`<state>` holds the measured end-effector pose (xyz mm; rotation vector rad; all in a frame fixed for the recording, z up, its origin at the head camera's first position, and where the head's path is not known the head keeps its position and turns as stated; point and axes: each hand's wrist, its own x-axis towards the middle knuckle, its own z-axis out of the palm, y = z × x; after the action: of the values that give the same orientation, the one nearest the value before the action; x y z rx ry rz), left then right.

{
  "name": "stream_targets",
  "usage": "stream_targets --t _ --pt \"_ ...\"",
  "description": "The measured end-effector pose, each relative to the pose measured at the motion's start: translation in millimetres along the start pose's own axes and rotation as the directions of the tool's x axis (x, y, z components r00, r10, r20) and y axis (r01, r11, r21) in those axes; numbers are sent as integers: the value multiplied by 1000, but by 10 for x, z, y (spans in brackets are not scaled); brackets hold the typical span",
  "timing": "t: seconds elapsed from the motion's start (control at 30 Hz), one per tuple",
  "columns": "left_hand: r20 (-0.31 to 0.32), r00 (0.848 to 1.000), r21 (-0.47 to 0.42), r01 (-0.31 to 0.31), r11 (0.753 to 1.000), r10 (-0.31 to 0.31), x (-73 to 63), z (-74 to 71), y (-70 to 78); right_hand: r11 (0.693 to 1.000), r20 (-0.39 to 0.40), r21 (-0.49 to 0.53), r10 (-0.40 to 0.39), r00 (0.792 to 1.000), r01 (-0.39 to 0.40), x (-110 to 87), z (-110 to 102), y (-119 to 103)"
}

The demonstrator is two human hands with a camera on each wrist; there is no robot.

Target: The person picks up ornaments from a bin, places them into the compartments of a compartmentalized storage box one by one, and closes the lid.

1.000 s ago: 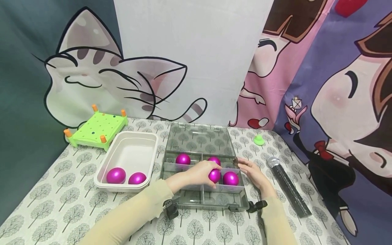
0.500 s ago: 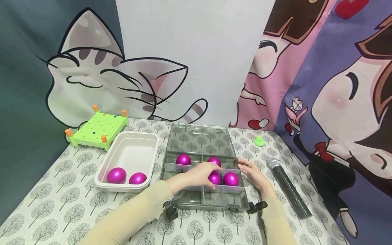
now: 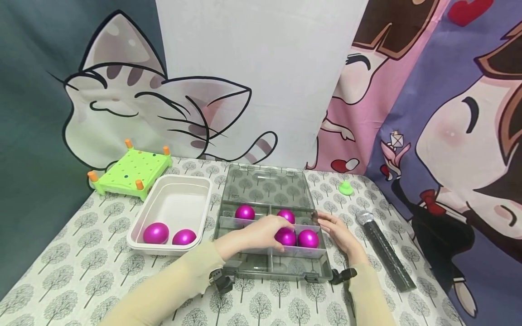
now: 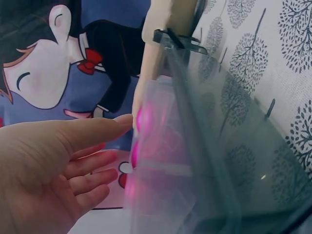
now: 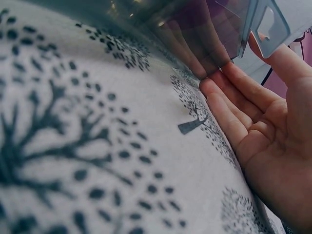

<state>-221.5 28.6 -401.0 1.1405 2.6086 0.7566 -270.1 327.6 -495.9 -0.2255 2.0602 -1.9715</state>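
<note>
In the head view, a grey see-through divided box (image 3: 269,274) lies with its lid (image 3: 267,185) folded back. Two magenta balls sit in its back row. Side by side in the middle row's right part are a near-hand ball (image 3: 285,237) and another ball (image 3: 308,238). My left hand (image 3: 261,233) hovers over that row, fingertips right at the near-hand ball. The left wrist view shows the hand's (image 4: 58,165) fingers loose with nothing between them. My right hand (image 3: 336,231) touches the box's right side; its fingers (image 5: 243,92) lie straight along the wall.
To the left stands a white tub (image 3: 134,242) with two magenta balls in it. Behind it is a green pegged stand (image 3: 134,172) with orange feet upward. On the right are a small green toy (image 3: 345,188) and a black microphone (image 3: 387,253).
The near-hand ball has sunk slightly in the middle row beside its neighbour. My left hand has loosened from it and drawn a little to the left. My right hand stays at the box.
</note>
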Motion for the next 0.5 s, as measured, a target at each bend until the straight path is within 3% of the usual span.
stream_targets --t 0.23,0.5 --pt "-15 1000 5 9 1000 -9 -107 -148 -61 1000 -8 6 -10 1000 10 28 -27 57" --pt "-56 998 -11 8 1000 -8 -285 -353 -232 1000 -5 15 -17 1000 17 12 -14 42"
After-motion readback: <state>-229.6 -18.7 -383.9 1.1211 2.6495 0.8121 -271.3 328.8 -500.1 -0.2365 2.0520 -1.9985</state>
